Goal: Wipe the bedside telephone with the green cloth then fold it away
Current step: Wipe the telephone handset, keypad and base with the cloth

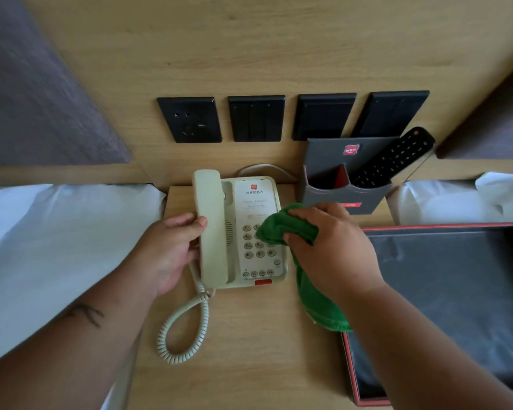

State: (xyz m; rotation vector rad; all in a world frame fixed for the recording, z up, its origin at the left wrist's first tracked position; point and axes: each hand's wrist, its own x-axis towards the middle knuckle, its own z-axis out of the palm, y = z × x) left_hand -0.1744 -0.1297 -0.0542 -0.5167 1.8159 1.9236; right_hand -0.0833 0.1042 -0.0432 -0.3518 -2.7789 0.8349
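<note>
mid-frame, left hand (172,247) fingers grip cream plastic handset (212,229); right hand (332,247) clutches bunched green cloth (282,226) on beige telephone keypad (258,247). best: steady base, light strokes.

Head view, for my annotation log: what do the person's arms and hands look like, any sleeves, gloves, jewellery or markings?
Both forearms are bare to the frame edge, with no sleeves in view. The left hand and right hand wear no gloves, and no rings or watch are visible. The left forearm carries a dark, thin-lined tattoo, roughly bird-shaped. The fingers show short nails without visible polish.
</note>
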